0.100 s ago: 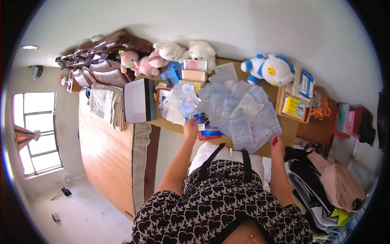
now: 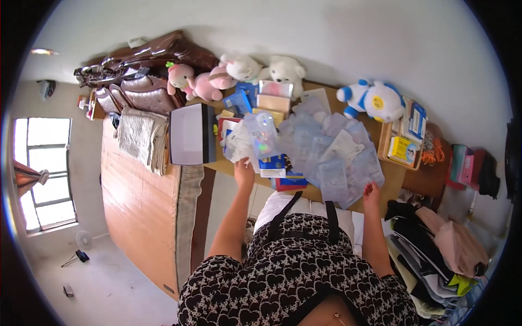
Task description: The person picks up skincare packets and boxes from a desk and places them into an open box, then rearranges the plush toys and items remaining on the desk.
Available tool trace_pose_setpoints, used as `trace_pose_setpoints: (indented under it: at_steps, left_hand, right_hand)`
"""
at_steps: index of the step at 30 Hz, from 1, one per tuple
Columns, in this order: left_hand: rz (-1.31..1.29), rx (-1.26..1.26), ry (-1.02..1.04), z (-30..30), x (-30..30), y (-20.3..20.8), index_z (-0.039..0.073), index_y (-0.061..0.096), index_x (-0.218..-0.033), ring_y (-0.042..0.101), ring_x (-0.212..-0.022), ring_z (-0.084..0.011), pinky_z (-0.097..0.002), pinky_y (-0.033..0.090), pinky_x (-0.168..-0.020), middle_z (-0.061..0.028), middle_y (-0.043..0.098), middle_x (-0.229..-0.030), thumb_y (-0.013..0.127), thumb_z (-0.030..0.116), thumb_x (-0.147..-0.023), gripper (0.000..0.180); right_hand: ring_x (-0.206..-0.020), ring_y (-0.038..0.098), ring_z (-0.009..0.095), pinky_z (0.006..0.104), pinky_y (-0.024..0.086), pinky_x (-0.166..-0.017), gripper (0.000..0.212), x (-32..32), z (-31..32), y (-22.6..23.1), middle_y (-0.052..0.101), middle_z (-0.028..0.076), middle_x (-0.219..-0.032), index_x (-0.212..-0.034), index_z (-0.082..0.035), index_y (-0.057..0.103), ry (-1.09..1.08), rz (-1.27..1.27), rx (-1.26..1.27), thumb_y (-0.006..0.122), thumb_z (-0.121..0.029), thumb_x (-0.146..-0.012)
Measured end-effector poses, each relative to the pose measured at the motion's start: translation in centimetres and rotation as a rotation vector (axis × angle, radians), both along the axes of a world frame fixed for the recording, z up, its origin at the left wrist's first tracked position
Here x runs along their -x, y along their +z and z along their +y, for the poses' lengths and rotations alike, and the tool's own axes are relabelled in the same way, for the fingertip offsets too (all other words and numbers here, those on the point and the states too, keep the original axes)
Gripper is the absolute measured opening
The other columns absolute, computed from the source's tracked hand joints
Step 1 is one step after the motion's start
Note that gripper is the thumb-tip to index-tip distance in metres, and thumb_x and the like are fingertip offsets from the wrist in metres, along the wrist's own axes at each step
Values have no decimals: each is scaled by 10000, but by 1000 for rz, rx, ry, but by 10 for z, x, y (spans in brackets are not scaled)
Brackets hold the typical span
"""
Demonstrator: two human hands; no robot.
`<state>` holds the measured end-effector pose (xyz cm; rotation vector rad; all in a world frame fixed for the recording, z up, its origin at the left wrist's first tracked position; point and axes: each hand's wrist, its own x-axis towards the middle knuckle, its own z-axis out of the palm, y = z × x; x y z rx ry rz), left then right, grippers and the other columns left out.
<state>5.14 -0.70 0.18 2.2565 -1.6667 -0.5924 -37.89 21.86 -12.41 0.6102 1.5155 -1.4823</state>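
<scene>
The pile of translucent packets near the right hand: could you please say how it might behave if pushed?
The pile looks crumpled, so probably floppy. Its packets overlap loosely, so they may slide apart. Translucence hints at lightness.

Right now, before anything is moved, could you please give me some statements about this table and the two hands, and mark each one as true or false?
1. The left hand is at the near edge of the white packets. True.
2. The right hand is on the blue-and-white plush toy. False: the right hand is near the right edge of the translucent bags.
3. The blue-and-white plush toy lies to the right of the white plush bear. True.
4. The dark-sided box stands to the right of the translucent bags. False: the dark-sided box stands to their left.
5. The yellow box is in the tray at the right. True.
</scene>
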Motion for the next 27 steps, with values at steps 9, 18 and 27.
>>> trace_pose_setpoints:
  at_steps: [9, 18, 27]
  left_hand:
    - [-41, -115, -48, -104, -145, -12, 54, 587, -1048, 556, -957, -335, -396, 454, -821, -164, 584, -1031, 606, 192, -749, 331]
    - [108, -145, 11, -113, -107, -32, 96, 444, -1189, 500, -1025, -383, -427, 441, -850, -191, 433, -1173, 726, 217, -676, 598]
    - [528, -453, 943, -82, -94, -57, 38, 400, -1147, 400, -1136, -326, -407, 394, -917, -185, 425, -1136, 718, 459, -691, 697]
  right_hand:
    - [-602, 541, 120, 251, 421, -455, 101, -175, -100, 34, 575, 27, -743, -922, -109, 561, 129, 93, -232, 553, -181, -851]
    - [-656, 603, 145, 275, 443, -495, 146, -256, -135, 75, 615, 30, -788, -969, -99, 594, 409, 85, -100, 563, -173, -847]
    - [-629, 581, 131, 266, 450, -492, 131, -241, -122, 77, 599, 28, -778, -934, -84, 578, 377, 15, -103, 589, -174, -839]
